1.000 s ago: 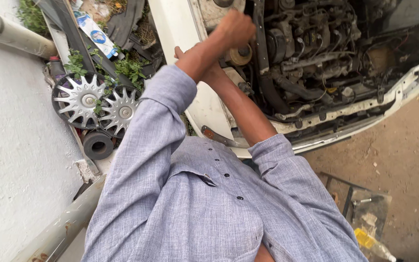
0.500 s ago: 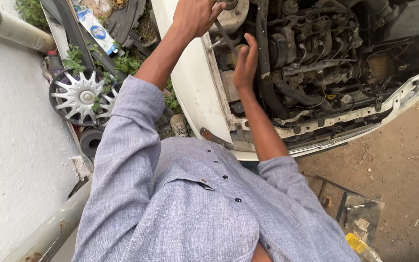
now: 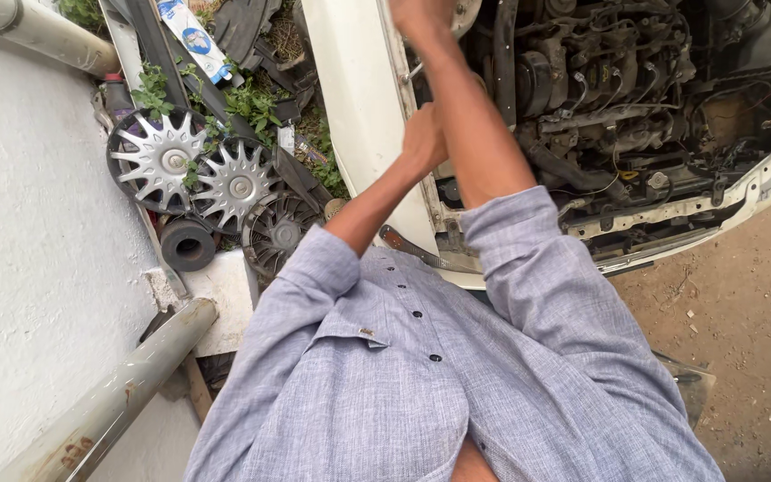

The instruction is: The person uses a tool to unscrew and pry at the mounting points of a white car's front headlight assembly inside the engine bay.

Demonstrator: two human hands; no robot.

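- Fingers of my left hand [image 3: 425,140] are curled in, back of the hand toward me, so I cannot tell whether they grip anything. They sit right at the inner edge of the fender [image 3: 359,107].
- Fingers of my right hand [image 3: 417,20] are cut off by the top of the view. The hand looks closed, but I cannot tell on what. It is just beside a round metal part [image 3: 466,11].
- Far left is a white wall [image 3: 20,223] with a grey pipe [image 3: 109,402] lying along it.
- Next come the hubcaps [image 3: 158,159], stacked among weeds and scrap, well apart from both hands.
- The fender follows, its long edge running away from me. Both hands lie along that edge, the left one nearer my chest and the right one farther out, its forearm crossing above the left hand.
- The engine [image 3: 600,80] lies to the right of both hands, near the right forearm. Neither hand touches it.
- A white crossbar [image 3: 671,210] fronts the bay, low and to the right.
- Far right is bare dirt ground [image 3: 742,330].
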